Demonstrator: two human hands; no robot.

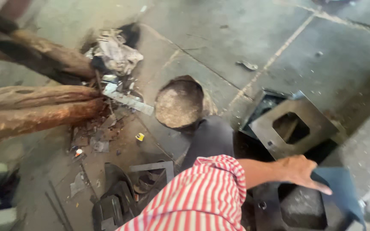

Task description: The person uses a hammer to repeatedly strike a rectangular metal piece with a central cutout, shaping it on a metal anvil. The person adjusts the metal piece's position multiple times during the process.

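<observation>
Head camera is looking down at a concrete floor (219,38). One hand (301,171) of the person, on the arm with the red and white striped sleeve (202,196), is reaching to the right; which hand it is, I cannot tell. Its grip is lying open, fingers spread, holding nothing. Just under the fingertips a dark metal plate with a square hole (305,209) is resting. Another grey plate with a hole (292,126) is lying just above the hand, apart from it. A round stump top (179,103) is standing further left, near rusty logs (35,107).
</observation>
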